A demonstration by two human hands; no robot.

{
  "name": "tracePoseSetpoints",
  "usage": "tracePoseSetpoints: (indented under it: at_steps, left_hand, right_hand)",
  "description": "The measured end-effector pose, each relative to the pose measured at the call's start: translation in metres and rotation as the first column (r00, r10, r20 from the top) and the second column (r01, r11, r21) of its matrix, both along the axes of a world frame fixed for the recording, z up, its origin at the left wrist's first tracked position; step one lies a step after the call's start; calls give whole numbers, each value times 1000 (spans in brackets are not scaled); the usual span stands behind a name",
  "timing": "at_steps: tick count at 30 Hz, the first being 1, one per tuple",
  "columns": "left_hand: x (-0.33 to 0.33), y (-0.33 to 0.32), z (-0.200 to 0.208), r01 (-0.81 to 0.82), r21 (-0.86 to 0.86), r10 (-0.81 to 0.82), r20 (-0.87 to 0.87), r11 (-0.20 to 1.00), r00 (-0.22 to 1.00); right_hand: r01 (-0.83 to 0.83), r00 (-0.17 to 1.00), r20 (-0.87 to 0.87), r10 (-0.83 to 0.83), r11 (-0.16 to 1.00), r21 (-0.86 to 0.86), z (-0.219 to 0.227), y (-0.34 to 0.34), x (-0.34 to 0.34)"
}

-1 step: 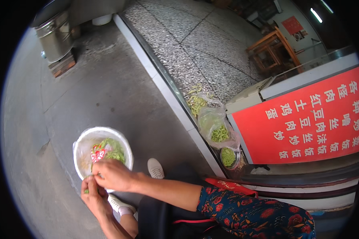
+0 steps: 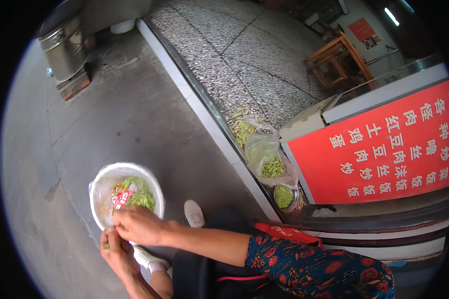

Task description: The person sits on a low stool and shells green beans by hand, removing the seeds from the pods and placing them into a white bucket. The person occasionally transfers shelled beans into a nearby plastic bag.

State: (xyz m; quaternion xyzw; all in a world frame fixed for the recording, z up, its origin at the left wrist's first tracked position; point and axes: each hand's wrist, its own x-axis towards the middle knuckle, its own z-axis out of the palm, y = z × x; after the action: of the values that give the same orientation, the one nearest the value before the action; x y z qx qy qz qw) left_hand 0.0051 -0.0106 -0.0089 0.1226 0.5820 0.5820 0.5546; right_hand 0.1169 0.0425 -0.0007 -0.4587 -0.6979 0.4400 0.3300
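Both hands meet just over the near edge of a white bucket (image 2: 99, 197). My left hand (image 2: 117, 256) is closed, fingers curled round a small green pod (image 2: 107, 245). My right hand (image 2: 139, 225) pinches at the same spot, its fingertips touching the left ones; most of the pod is hidden by fingers. Inside the bucket lie green pod shells (image 2: 143, 195) and a red-and-white wrapper (image 2: 120, 196). To the right, a metal bowl holds shelled green beans (image 2: 284, 196). Beside it, a clear plastic bag (image 2: 258, 149) contains more green pods (image 2: 273, 168).
Loose pods (image 2: 243, 131) are scattered on the speckled floor beyond a pale raised sill (image 2: 204, 117). A red sign board (image 2: 374, 149) fronts a counter at right. Far left, a metal drum (image 2: 65, 55) stands on bricks (image 2: 75, 87). My white shoes (image 2: 194, 214) are beside the bucket.
The whole view has shifted slightly. Both hands keep nearly the same closed pose over the bucket's edge.
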Motion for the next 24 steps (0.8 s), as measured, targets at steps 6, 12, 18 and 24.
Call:
tracePoseSetpoints:
  at_steps: [6, 12, 18, 24]
  left_hand:
    - [-23, -9, -1, 17, -138, -36, -141, 990, 989]
    - [-15, -2, 10, 160, -402, -312, -347, 901, 885]
    - [-5, 25, 10, 237, -359, -332, -232, 903, 914]
    - [1, 47, 5, 489, -454, -631, -244, 745, 736]
  right_hand:
    - [-120, 985, -136, 105, 987, -106, -18, -2, -6]
    - [-197, 980, -51, 193, 976, -96, -42, -4, 6]
    - [-133, 974, -209, 88, 967, -216, -65, 2, 17]
    - [-35, 984, -178, -23, 948, -315, -69, -1, 30]
